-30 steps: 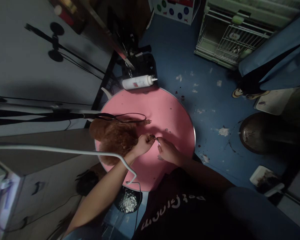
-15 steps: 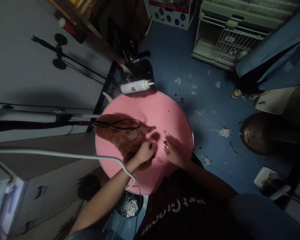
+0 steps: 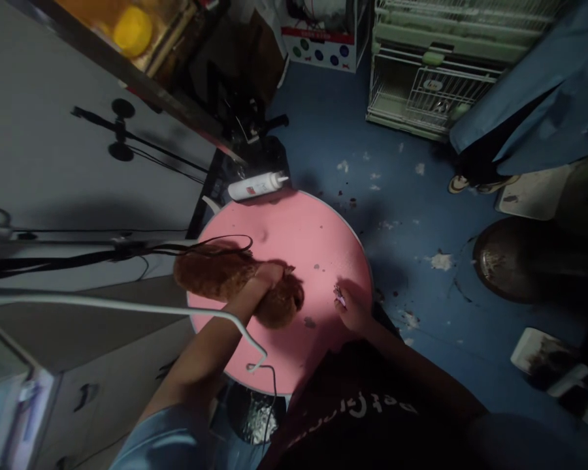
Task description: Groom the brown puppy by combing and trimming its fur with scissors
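A brown, curly-haired dog is on the round pink table, its head low towards my side. My left hand reaches over the dog behind its head and is closed around a front leg; a paw tip shows just past the fingers, which are partly hidden. To the right, apart from the dog, my right hand is closed on a small nail clipper with a pinkish-purple handle. Small dark tufts or clippings lie on the table between my hands.
A white squeeze bottle lies at the table's far edge. Black straps and a pale bent rod cross from the left. Beyond are a wire cage, a person's legs and a round brown stool.
My left hand has moved left and away from me, from in front of the dog's head onto its front leg. The dog's head shows more. My right hand has shifted slightly right with the clipper.
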`<state>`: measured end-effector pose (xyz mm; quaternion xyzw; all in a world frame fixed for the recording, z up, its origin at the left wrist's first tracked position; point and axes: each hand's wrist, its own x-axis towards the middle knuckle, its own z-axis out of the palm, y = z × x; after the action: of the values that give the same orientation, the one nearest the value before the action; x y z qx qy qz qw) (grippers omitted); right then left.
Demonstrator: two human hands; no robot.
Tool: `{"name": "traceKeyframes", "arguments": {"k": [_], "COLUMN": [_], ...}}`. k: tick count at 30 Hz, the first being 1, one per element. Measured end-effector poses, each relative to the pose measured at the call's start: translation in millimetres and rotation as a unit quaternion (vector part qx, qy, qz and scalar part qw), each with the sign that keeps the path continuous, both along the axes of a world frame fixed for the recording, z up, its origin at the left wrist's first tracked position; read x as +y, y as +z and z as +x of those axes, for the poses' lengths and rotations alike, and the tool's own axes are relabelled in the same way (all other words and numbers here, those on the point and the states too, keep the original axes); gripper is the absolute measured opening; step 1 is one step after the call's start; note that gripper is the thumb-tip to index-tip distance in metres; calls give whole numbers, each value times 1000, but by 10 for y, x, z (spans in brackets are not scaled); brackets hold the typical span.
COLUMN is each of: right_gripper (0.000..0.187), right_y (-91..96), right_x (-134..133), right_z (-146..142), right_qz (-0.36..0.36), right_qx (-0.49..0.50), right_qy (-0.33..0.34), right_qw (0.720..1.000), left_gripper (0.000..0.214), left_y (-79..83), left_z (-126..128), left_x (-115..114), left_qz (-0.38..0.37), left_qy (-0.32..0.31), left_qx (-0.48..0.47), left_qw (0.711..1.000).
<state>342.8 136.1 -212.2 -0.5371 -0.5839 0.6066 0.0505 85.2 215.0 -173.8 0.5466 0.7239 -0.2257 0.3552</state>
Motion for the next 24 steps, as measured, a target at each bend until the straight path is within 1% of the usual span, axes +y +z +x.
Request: {"name": "traceKeyframes", "arguments": {"k": [2,4,6,9,11,14,17,21,24], "right_gripper": [38,36,34,34,34,33,30,32,37], "right_y": [22,73,149,290,395,558,715,900,1020], "right_x": [-6,36,134,360,525,737,873,939,942], "right_z": [-24,-71,-138,-267,-359,-478,-562,-651,-708], "right_qz": [-13,-20,-15,9,35,73,93,126,154], "right_qx": [5,18,36,56,63,61,55,13,-44], "right_qy": [4,14,28,45,57,96,153,230,287], "right_qw": [1000,1000,999,997,996,991,982,965,945], "left_gripper": [23,25,25,32,37,34,32,32,32], "left_y": [88,210,344,532,629,718,764,793,789], "left_z": [-33,-48,-37,10,36,32,-19,-64,-41], "left_x": [-4,-1,8,28,35,24,-13,-100,-170], "left_qz": [-8,-2,21,52,66,87,91,80,87], "left_qy": [-11,-30,-71,-161,-194,-201,-201,-201,-179], "left_qx": [-53,-93,-117,-111,-97,-91,-64,-53,-67], "left_qw": [999,995,990,979,974,972,973,975,978]}}
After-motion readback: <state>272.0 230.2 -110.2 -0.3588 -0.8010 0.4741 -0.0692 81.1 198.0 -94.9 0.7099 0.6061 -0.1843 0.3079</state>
